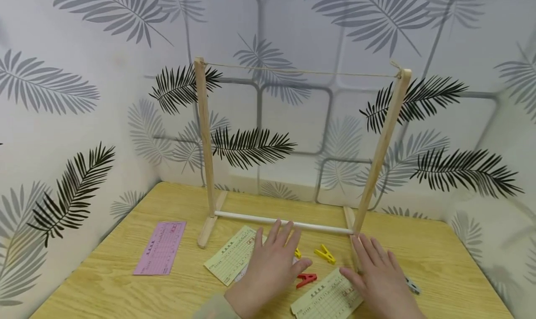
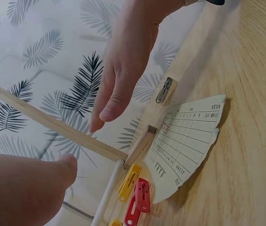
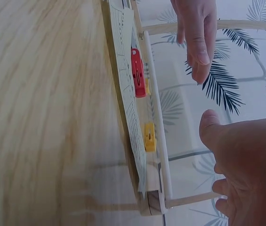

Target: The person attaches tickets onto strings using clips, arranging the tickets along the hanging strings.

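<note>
My left hand (image 1: 272,268) is held above the table with fingers stretched, over a pale yellow printed slip (image 1: 234,251) that it partly hides. To the right my right hand (image 1: 383,279) hovers in the same way, next to a second yellow slip (image 1: 331,298). Both wrist views show the hands apart from the table, holding nothing. Between them lie a red clothespin (image 1: 307,280) and a yellow clothespin (image 1: 325,254). Another yellow clothespin (image 1: 298,253) peeks out behind the left hand. A grey clothespin (image 1: 412,285) lies just beyond the right hand.
A wooden frame (image 1: 204,137) stands at the back, with a string (image 1: 293,71) tied across its top and a white rod (image 1: 284,221) low between its posts. On the left lies a pink slip (image 1: 161,249). Leaf-patterned walls enclose the wooden table (image 1: 104,286) behind and at the sides.
</note>
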A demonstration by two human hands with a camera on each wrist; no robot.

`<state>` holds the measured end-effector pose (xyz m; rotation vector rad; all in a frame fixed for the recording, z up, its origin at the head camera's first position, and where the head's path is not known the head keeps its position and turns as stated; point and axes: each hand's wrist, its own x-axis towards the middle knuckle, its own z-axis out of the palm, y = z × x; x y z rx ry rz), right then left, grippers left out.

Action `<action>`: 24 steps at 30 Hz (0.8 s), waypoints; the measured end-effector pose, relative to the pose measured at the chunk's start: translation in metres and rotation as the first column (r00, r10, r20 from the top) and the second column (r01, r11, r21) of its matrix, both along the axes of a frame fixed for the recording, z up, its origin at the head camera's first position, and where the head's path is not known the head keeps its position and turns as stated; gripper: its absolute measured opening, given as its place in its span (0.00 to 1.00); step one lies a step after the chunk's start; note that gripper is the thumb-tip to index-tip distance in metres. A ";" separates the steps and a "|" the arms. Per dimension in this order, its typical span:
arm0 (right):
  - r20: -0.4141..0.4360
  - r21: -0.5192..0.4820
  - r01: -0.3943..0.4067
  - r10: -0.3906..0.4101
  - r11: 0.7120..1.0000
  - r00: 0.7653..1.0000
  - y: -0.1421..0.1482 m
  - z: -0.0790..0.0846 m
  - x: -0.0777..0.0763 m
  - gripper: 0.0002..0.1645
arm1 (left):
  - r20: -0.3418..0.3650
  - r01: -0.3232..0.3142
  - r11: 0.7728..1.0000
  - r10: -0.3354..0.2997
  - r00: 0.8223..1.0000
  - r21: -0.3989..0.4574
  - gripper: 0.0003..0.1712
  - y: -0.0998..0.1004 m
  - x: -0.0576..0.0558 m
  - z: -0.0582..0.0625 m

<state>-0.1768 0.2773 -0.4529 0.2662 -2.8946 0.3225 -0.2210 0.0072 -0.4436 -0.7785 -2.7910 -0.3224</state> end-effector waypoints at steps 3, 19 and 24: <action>0.005 0.001 0.007 -0.007 1.000 1.000 0.006 -0.002 -0.001 0.51 | 0.005 0.024 1.000 -0.024 1.000 -0.002 0.42 0.003 0.001 -0.001; 0.013 0.030 0.049 -0.049 0.998 0.999 0.031 -0.011 0.001 0.50 | 0.055 0.123 0.992 -0.122 0.991 -0.021 0.38 0.016 0.015 -0.012; 0.004 0.016 0.044 -0.044 0.999 0.999 0.040 -0.016 -0.002 0.49 | 0.125 0.141 0.990 -0.138 0.983 -0.020 0.38 0.018 0.017 -0.016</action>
